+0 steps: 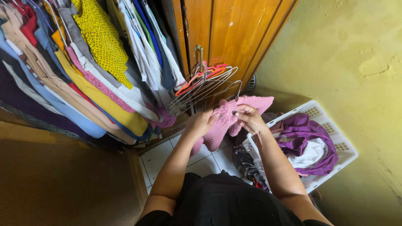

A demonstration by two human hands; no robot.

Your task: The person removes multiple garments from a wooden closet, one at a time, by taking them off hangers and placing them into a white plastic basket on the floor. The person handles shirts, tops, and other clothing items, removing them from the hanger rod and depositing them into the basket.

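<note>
My left hand point(200, 123) and my right hand point(249, 118) both grip a pink knitted garment point(226, 121) held up in front of me. My right hand pinches its upper edge where a wire hanger's point(234, 90) hook pokes up just above the knit. The garment hangs down between my hands over the tiled floor. A bunch of wire and orange-pink plastic hangers point(201, 83) dangles from the wardrobe door handle point(199, 52) right behind the garment.
Many clothes hang on a rail point(83, 71) at the left: yellow, pink, white, blue. A wooden wardrobe door point(234, 33) stands ahead. A white laundry basket point(335, 134) with purple and white clothes sits at my right against a yellow wall point(360, 62).
</note>
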